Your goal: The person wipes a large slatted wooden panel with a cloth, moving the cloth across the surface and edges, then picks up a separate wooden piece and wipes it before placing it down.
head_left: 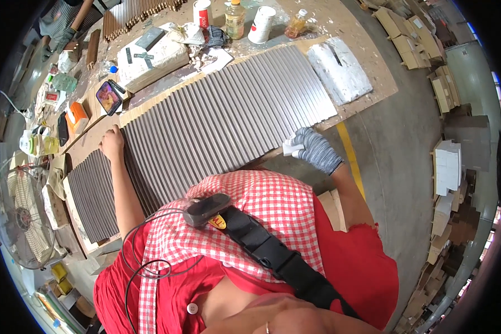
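Lettering | red-and-white cup (202,14): white print | yellow label (217,222): short lettering (by the black strap (256,236))

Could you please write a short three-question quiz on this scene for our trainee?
1. True or false: the left hand is bare.
2. What does the gloved right hand hold?
3. Fill in: the white slab lies beside the larger ribbed panel, at its ____ end as the wearer sees it.

Key:
1. True.
2. A small white piece; its material is unclear.
3. Right.
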`<move>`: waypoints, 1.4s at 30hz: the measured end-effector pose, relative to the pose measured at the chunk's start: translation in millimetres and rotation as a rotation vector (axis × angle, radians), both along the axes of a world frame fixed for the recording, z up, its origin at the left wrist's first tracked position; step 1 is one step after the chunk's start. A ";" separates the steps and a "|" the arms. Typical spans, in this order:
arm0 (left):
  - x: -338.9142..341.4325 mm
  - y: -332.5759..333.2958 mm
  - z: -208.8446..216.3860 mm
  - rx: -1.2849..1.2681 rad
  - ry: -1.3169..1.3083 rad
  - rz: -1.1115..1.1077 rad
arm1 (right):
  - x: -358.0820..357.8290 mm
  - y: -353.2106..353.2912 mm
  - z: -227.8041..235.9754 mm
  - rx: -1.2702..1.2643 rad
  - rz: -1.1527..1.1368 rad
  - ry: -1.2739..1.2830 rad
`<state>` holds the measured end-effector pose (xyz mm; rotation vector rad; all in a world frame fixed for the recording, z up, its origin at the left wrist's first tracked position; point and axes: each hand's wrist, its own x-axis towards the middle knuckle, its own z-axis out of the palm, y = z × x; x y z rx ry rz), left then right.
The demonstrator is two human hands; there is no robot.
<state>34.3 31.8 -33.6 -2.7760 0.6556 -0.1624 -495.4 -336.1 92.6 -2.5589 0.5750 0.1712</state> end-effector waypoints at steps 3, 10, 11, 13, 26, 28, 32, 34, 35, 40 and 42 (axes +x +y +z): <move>3.6 2.8 -6.3 0.004 -0.038 -0.023 | 3.2 -10.8 1.2 0.060 -0.070 -0.341; 4.0 3.5 -7.8 -0.024 0.015 0.021 | 45.7 -48.1 -34.3 0.036 -0.114 -0.229; 3.2 3.3 -5.9 -0.044 0.041 0.040 | 54.7 -53.3 -36.6 -0.042 -0.075 -0.222; 0.0 3.5 -2.3 -0.030 0.035 0.038 | 79.5 -65.4 -39.5 0.029 -0.127 -0.231; 34.8 18.5 -11.9 -0.203 0.101 0.119 | 261.6 -164.6 -53.6 -0.179 -0.073 -0.479; 43.5 29.2 -8.9 -0.381 0.155 0.156 | 262.0 -173.9 -54.7 -0.210 -0.026 -0.472; 56.0 40.9 0.8 -0.494 0.195 0.180 | 228.1 -169.5 -60.0 -0.095 -0.060 -0.420; 63.1 43.0 6.6 -0.504 0.244 0.199 | 215.9 -150.4 -58.4 -0.068 -0.130 -0.392; 67.8 43.0 8.3 -0.484 0.215 0.194 | 211.1 -140.9 -54.2 -0.111 -0.125 -0.380; 96.7 43.3 8.5 -0.354 0.182 0.258 | 161.4 -90.2 -38.8 -0.055 -0.105 -0.394; 114.3 47.6 6.4 -0.304 0.214 0.340 | 134.6 -69.5 -42.9 -0.076 -0.090 -0.416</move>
